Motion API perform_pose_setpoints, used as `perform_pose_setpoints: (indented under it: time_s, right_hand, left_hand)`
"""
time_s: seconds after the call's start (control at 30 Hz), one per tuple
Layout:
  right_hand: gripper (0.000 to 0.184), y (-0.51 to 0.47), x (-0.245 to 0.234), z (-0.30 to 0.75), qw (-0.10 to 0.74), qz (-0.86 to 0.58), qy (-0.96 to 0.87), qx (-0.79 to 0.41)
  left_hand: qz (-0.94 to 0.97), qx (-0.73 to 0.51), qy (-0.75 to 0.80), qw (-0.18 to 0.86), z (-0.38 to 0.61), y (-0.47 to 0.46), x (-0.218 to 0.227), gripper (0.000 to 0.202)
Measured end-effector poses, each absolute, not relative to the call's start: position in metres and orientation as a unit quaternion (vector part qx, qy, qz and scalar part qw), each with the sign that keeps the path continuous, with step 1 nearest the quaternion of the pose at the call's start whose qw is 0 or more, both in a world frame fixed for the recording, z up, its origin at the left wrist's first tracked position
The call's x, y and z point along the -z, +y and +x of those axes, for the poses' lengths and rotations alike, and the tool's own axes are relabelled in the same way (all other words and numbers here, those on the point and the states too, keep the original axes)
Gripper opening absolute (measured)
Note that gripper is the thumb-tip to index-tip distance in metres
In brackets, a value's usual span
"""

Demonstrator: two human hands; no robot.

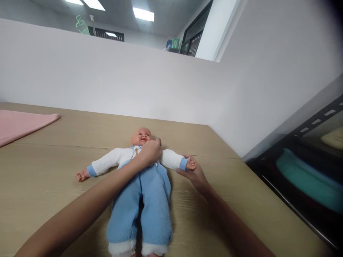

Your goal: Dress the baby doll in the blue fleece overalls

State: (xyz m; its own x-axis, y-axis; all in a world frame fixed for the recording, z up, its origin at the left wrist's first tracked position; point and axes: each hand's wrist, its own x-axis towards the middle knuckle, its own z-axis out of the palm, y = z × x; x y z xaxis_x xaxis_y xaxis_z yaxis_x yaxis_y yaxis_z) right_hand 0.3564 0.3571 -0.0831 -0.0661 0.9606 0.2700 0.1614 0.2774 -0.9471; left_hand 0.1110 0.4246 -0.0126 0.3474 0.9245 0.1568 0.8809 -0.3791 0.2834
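A baby doll (154,192) lies on its back on the tabletop, its head away from me and its arms spread. It wears fluffy blue overalls over a white top with blue cuffs. My left hand (152,151) reaches across the chest, closed on the clothing by the shoulder at the right of the picture; its fingertips are partly hidden. Around the cuff of the doll's arm on that same side, my right hand (195,175) is closed, with some fingers behind the sleeve. The doll's other arm (105,163) rests untouched on the table.
A pink cloth (24,123) lies at the left on the brown table (66,210). A low white wall (112,78) borders the far edge. At the right stands a dark rack (305,128) holding a teal folded item (305,180).
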Motion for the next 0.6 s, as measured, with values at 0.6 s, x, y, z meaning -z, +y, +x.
perform_pose_setpoints:
  time_s: [0.6]
  right_hand:
    - [0.071, 0.374, 0.100, 0.381, 0.565, -0.474, -0.533, -0.415]
  left_hand:
    - [0.856, -0.228, 0.461, -0.051, 0.067, 0.354, 0.019, 0.041]
